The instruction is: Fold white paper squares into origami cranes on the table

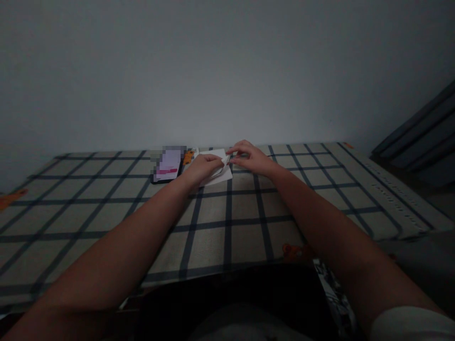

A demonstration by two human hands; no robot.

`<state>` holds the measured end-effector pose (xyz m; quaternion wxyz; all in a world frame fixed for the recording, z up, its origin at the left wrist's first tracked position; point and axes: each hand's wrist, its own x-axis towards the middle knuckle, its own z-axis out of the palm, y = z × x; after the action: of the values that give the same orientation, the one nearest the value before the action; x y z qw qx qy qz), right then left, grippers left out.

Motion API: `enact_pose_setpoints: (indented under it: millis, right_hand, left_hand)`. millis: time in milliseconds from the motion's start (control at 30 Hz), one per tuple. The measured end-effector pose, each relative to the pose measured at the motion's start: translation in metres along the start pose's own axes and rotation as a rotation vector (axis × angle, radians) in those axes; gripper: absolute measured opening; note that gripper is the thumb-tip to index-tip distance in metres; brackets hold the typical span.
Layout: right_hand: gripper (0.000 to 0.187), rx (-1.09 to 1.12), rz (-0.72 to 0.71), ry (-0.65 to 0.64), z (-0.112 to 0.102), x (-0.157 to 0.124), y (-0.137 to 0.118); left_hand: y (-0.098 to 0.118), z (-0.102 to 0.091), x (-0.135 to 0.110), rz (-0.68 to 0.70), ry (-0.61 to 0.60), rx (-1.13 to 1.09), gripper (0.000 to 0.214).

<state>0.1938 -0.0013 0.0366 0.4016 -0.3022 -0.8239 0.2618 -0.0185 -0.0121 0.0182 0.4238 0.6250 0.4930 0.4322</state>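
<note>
A small piece of folded white paper [223, 166] is raised a little above the tablecloth, out in front of me. My left hand [203, 167] pinches it from the left side, thumb and fingers closed on it. From the right, my right hand [251, 157] has its curved fingertips at the paper's right edge, thumb and forefinger close together there. Beneath and behind the hands lies a flat white sheet [222, 176], partly covered by my left hand. Dim light leaves the folds hard to make out.
A phone [168, 165] with a lit screen lies left of my left hand, partly pixelated. A checked cloth [245, 227] with orange bear prints covers the table. A pale wall [227, 71] stands behind, and a dark grey striped fabric [419, 137] hangs at the right.
</note>
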Motion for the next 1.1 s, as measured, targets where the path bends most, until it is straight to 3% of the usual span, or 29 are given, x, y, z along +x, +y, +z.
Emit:
enact_pose_setpoints:
  millis: [100, 333, 500, 667, 867, 1100]
  right_hand:
    - [0.015, -0.089, -0.042, -0.07, -0.001, -0.001, 0.005]
    - [0.012, -0.166, -0.025, -0.144, -0.006, 0.0, 0.017]
    - [0.012, -0.205, 0.026, -0.135, -0.011, -0.001, 0.012]
    - [0.016, -0.027, 0.019, -0.119, -0.013, -0.001, 0.007]
    - [0.016, -0.036, 0.101, -0.176, -0.009, -0.001, 0.007]
    - [0.014, -0.161, 0.08, -0.128, -0.005, -0.001, 0.007]
  left_hand:
    - [0.004, -0.001, -0.004, 0.046, -0.028, 0.148, 0.019]
    - [0.007, 0.002, -0.009, -0.015, -0.232, 0.059, 0.026]
    - [0.009, 0.0, -0.011, -0.053, -0.298, 0.077, 0.031]
    - [0.014, 0.002, -0.012, -0.105, -0.258, -0.094, 0.021]
    - [0.011, 0.003, -0.011, -0.134, -0.274, -0.139, 0.019]
    - [0.02, 0.008, -0.017, -0.071, -0.249, 0.017, 0.025]
